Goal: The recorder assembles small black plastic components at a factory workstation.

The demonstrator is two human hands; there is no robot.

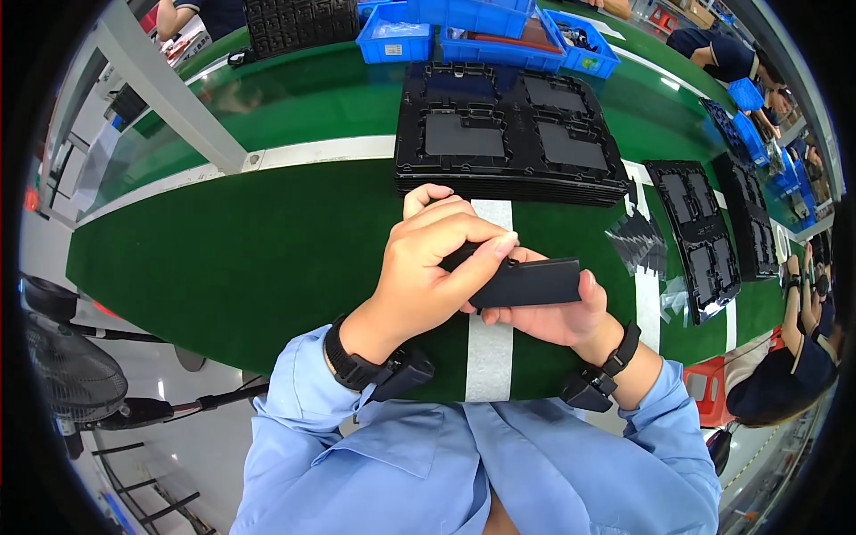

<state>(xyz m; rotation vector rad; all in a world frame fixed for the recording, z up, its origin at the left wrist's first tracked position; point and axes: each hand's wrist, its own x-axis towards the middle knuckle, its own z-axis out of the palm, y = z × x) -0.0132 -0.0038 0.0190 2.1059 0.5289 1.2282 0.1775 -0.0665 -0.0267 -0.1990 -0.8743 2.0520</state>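
Note:
A flat, black rectangular piece (530, 283) is held in front of me, over the green table, between both hands. My left hand (428, 259) is closed at its left end, thumb and index finger pressed together there; what lies under those fingertips is partly hidden. From below and the right, my right hand (557, 319) cradles the piece, its thumb up against the right end and the fingers underneath. Just beyond my hands lies a stack of black moulded trays (513, 178), the top one with several grey-bottomed compartments.
Clear plastic strips (638, 242) lie right of the stack, near another black tray (695, 236). Blue bins (397, 37) line the far side. A grey metal post (169, 89) rises at the left, and a fan (76, 370) stands beside the table. Co-workers sit along the right.

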